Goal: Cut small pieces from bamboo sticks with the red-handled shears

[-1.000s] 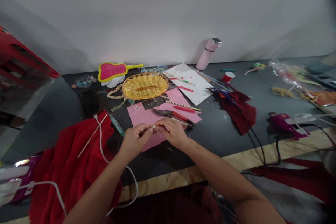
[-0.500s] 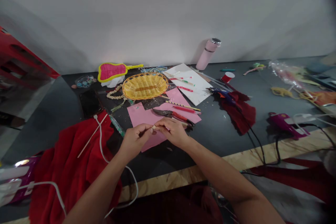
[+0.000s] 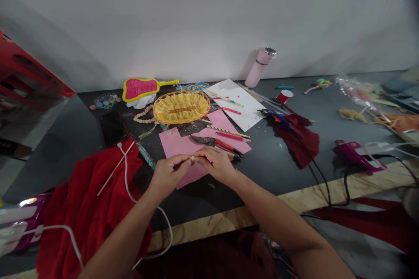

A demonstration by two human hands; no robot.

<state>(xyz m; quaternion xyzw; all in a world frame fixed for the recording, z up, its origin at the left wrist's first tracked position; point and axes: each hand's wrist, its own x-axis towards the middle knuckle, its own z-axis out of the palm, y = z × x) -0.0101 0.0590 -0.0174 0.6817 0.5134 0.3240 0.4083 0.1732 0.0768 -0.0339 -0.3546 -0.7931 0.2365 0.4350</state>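
Observation:
My left hand [image 3: 169, 173] and my right hand [image 3: 214, 163] meet fingertip to fingertip above a pink sheet of paper [image 3: 173, 141]. Both are closed, pinching a small pale piece [image 3: 192, 158] between them; it is too small and too covered by fingers to name. Just beyond my right hand lie red-handled pruning shears [image 3: 209, 141], jaws pointing left. Past the shears rest a red pen [image 3: 229, 136] and a dotted stick [image 3: 228, 131]. A yellow wicker basket [image 3: 181, 108] stands behind the paper.
Left are red cloth [image 3: 94, 183] with a thin stick and white cable, and a phone [image 3: 113, 128]. At the back are a pink-and-yellow paddle shape [image 3: 140, 90], white board [image 3: 229, 96] and pink bottle [image 3: 259, 67]. Right are dark red fabric [image 3: 299, 139] and a purple device [image 3: 356, 155].

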